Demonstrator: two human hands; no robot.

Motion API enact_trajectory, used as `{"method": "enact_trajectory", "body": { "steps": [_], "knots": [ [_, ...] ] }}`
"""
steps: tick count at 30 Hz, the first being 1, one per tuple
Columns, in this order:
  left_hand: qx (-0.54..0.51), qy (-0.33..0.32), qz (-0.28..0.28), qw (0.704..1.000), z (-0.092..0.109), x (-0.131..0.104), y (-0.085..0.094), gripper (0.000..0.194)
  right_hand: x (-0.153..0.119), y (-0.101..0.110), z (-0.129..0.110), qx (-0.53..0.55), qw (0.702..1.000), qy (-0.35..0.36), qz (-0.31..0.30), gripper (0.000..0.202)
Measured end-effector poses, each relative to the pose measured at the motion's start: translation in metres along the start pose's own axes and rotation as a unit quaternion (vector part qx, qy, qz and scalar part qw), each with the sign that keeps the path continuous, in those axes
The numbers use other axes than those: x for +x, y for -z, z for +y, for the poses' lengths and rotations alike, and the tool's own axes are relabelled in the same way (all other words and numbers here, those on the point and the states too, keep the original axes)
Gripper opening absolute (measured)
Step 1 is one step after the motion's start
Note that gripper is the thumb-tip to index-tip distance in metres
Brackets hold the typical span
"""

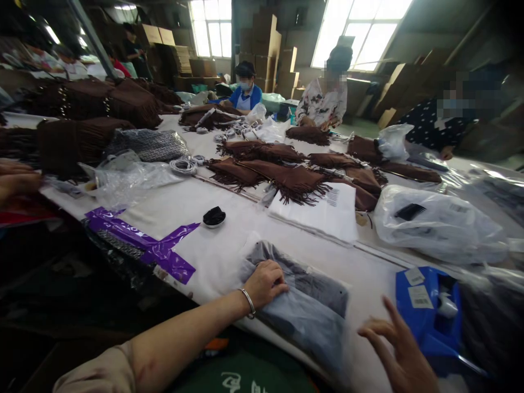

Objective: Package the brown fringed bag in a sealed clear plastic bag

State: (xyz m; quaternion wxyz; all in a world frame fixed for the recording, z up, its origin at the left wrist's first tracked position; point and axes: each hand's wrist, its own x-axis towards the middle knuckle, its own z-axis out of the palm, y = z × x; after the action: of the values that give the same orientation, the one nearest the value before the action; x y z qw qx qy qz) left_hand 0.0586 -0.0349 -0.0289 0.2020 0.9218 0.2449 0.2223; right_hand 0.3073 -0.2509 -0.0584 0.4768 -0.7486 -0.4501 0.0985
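In front of me on the table lies a clear plastic bag (303,314) with folded dark grey fabric inside. My left hand (264,284) rests on its left part, fingers curled down onto the plastic; the fingertips are partly hidden. My right hand (395,344) is held off the bag's right end, with fingers apart and nothing in them. Just beyond it stands a blue tape dispenser (421,311) with white labels on its side. A small white dish (214,218) holding something black sits farther left of the bag.
Brown fringed pieces (278,174) lie across the table (241,232) in front of several people. A puffed plastic bag (438,224) with a black comb-like thing is at right. Purple tape (164,248) covers the near left edge. Another person's hand (16,180) is at far left.
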Motion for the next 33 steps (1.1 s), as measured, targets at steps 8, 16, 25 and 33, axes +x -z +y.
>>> {"method": "enact_trajectory", "body": {
  "steps": [8,16,25,33],
  "knots": [
    [0.053,-0.008,0.003,0.999,0.003,-0.003,-0.001,0.019,0.072,-0.073,-0.085,-0.198,0.887,0.228,-0.349,0.064],
    [0.086,-0.015,0.010,0.996,0.005,-0.005,-0.003,0.018,0.084,-0.066,-0.063,-0.363,0.897,0.181,-0.176,0.078],
    [0.114,-0.004,0.020,0.993,-0.006,-0.014,0.020,0.016,0.070,-0.079,-0.026,-0.217,0.947,0.235,-0.031,0.046],
    [0.102,0.133,0.036,0.985,-0.034,-0.033,0.063,0.014,0.087,-0.105,-0.111,0.006,0.936,0.098,-0.339,0.041]
  ]
}}
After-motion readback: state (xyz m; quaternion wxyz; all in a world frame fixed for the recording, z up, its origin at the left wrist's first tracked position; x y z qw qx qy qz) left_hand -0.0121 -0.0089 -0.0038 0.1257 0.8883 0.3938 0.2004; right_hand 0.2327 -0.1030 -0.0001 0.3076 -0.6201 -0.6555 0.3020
